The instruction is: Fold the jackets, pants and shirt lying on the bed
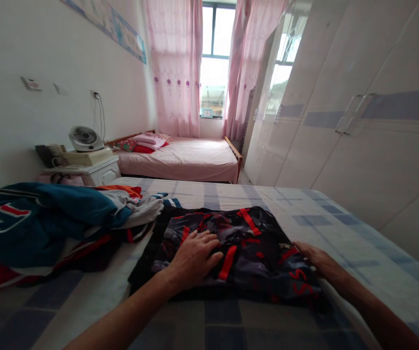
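A folded black garment [264, 272] with grey patterning and red stripes lies on the blue-and-white checked bed sheet [260, 325] in front of me. A plain black cloth [151, 255] shows beneath its left side. My left hand [197, 257] rests flat on the garment's left half, fingers stretched out. At the garment's right edge is my right hand [315, 260], its fingers extended along the fabric; their undersides are hidden. A loose heap of clothes, with a teal jacket [60, 209] on top, lies to the left.
Beyond this bed stands a second bed [195, 155] with folded pink bedding [151, 141]. A small fan [85, 138] sits on a white bedside cabinet [103, 170] at left. White wardrobe doors [326, 87] line the right side. Pink curtains [176, 73] flank the window.
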{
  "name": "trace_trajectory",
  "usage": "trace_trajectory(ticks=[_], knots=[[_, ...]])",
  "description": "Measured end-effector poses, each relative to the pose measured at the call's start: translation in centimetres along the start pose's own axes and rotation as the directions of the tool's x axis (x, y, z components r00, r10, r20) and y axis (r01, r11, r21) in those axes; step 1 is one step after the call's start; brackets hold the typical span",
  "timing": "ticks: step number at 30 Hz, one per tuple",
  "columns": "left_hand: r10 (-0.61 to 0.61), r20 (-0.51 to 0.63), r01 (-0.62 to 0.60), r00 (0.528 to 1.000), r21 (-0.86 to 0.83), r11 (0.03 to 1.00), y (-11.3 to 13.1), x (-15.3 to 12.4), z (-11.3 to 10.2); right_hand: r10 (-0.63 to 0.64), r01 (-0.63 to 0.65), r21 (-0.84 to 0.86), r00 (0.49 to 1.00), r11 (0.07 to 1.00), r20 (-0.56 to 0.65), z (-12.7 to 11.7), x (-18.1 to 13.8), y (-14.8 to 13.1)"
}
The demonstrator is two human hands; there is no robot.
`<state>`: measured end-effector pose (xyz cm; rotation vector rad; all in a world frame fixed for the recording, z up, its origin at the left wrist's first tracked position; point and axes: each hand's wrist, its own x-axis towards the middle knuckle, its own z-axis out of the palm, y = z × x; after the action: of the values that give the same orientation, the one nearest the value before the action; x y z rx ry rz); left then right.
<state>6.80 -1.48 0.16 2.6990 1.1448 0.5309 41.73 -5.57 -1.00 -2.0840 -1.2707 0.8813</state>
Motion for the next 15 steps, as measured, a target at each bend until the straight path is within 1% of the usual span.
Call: trace_trajectory(ticks=[2, 3, 4, 5, 6, 8, 9, 10, 11, 13, 14, 15], knots=[[-0.050, -0.118, 0.051, 0.992, 0.002, 0.999, 0.5, 0.5, -0.7, 0.089, -0.091, 0.073, 0.996, 0.993, 0.029, -0.3, -0.2, -0.1], [-0.071, -0.152, 0.071, 0.986, 0.000, 0.997, 0.8, 0.7, -0.7, 0.112, -0.115, 0.099, 0.993, 0.988, 0.036, -0.4, -0.2, -0.2], [-0.078, -0.147, 0.078, 0.986, -0.009, 0.997, 1.0, 0.8, -0.5, 0.119, -0.125, 0.124, 0.992, 0.984, 0.050, -0.4, -0.3, -0.3], [-0.076, -0.112, 0.074, 0.991, -0.025, 0.997, 1.1, 0.9, -0.1, 0.113, -0.122, 0.151, 0.991, 0.981, 0.070, -0.5, -0.5, -0.4], [-0.066, -0.055, 0.064, 0.996, -0.046, 0.997, 1.0, 0.8, 0.6, 0.086, -0.104, 0.181, 0.991, 0.978, 0.107, -0.4, -0.7, -0.6], [-0.049, 0.049, 0.053, 0.998, -0.105, 0.993, 0.9, 0.6, 1.8, 0.004, -0.067, 0.278, 0.975, 0.958, 0.222, -0.2, -1.3, -1.3], [-0.059, 0.063, 0.067, 0.996, -0.131, 0.989, 0.8, 0.4, 2.2, -0.023, -0.080, 0.341, 0.958, 0.937, 0.286, -0.1, -1.7, -1.7], [-0.086, 0.050, 0.093, 0.995, -0.151, 0.984, 0.7, 0.3, 2.4, -0.019, -0.123, 0.399, 0.943, 0.909, 0.333, 0.0, -2.1, -2.2], [-0.127, 0.025, 0.130, 0.992, -0.168, 0.977, 0.7, 0.2, 2.4, 0.015, -0.190, 0.448, 0.931, 0.874, 0.366, 0.1, -2.5, -2.7], [-0.202, 0.007, 0.199, 0.979, -0.202, 0.959, 0.8, 0.0, 2.2, 0.132, -0.337, 0.504, 0.908, 0.795, 0.399, 0.0, -3.1, -4.1], [-0.222, 0.016, 0.220, 0.975, -0.215, 0.952, 0.8, -0.1, 2.0, 0.181, -0.380, 0.510, 0.900, 0.772, 0.396, -0.2, -3.2, -4.9], [-0.226, 0.035, 0.228, 0.974, -0.226, 0.947, 0.8, -0.2, 1.9, 0.201, -0.380, 0.509, 0.906, 0.773, 0.372, -0.5, -3.3, -5.8]])
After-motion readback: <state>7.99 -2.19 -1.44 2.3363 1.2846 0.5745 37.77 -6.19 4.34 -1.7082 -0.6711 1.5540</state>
